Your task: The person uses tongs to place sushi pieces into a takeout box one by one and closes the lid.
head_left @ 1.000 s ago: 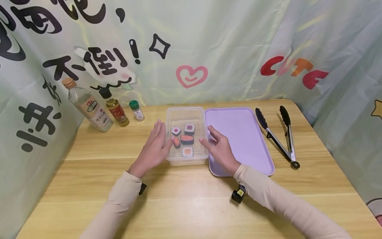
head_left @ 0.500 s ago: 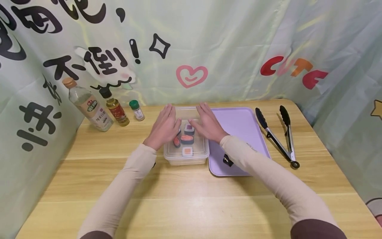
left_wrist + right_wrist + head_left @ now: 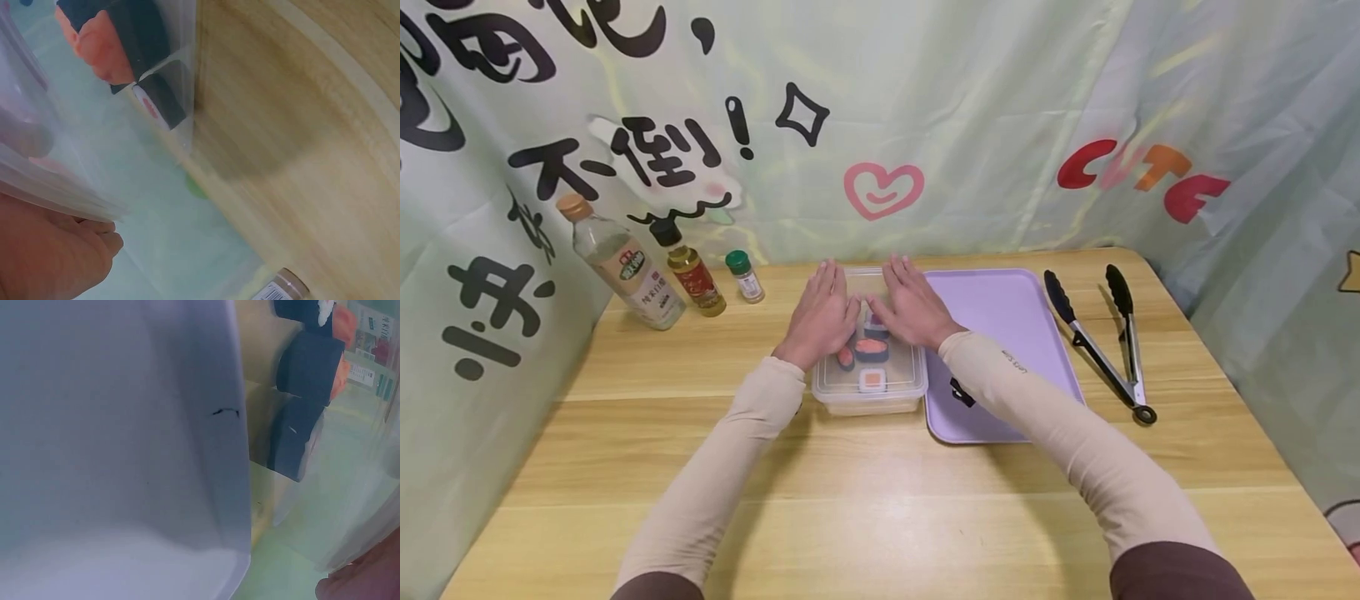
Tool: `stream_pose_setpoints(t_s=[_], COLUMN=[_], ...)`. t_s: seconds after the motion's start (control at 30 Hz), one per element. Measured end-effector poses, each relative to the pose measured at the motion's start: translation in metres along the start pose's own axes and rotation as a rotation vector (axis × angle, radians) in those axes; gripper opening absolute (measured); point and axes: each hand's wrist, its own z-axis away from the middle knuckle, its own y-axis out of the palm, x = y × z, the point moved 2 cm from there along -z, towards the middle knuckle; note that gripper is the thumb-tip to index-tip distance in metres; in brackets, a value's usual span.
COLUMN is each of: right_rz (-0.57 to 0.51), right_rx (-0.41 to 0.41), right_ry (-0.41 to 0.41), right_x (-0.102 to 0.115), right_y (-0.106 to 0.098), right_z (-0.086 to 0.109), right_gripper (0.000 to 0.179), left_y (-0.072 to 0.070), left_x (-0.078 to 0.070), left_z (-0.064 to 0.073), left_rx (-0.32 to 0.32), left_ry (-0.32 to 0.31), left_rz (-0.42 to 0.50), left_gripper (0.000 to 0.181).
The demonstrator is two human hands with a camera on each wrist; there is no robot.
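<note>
A clear plastic food container (image 3: 871,407) with a see-through lid (image 3: 831,385) stands in the middle of the table. Several toy sushi pieces lie inside, among them an orange-topped one (image 3: 871,350) and a square roll (image 3: 872,380); others are partly behind my hands. My left hand (image 3: 822,318) rests on the lid's far left part with straight fingers. Opposite it, my right hand (image 3: 917,305) lies on the far right part, fingers together and extended. Both thumbs point inward over the lid. In the right wrist view, dark-wrapped sushi (image 3: 312,365) shows through the container's side.
Right beside the container lies a lilac tray (image 3: 1000,308), partly under my right forearm. Metal tongs with black tips (image 3: 1097,358) lie spread farther right. At the back left stand a large clear bottle (image 3: 640,283), a smaller amber bottle (image 3: 696,279) and a green-capped shaker (image 3: 747,283).
Both hands have moved forward from the container's near sides onto the far part of its lid, then shifted slightly inward. Container, tray and tongs have stayed in place.
</note>
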Motion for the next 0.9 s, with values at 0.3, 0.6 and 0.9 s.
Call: stream_pose_setpoints(t_s=[0.3, 0.6, 0.9], right_rz=[-0.009, 0.006, -0.003], right_rx=[0.011, -0.002, -0.011], right_ry=[0.01, 0.007, 0.047], right_x=[-0.0006, 0.0, 0.0012], right_y=[0.0002, 0.0042, 0.0052], right_z=[0.0008, 0.0012, 0.0041], right_gripper=[0.073, 0.073, 0.072], left_y=[0.0027, 0.0068, 0.0083], left_x=[0.0007, 0.0022, 0.0015], left_z=[0.0012, 0.003, 0.0019], left_rx=[-0.005, -0.021, -0.04], left_ry=[-0.02, -0.017, -0.001], left_rz=[0.042, 0.05, 0.034], left_gripper=[0.069, 0.067, 0.067])
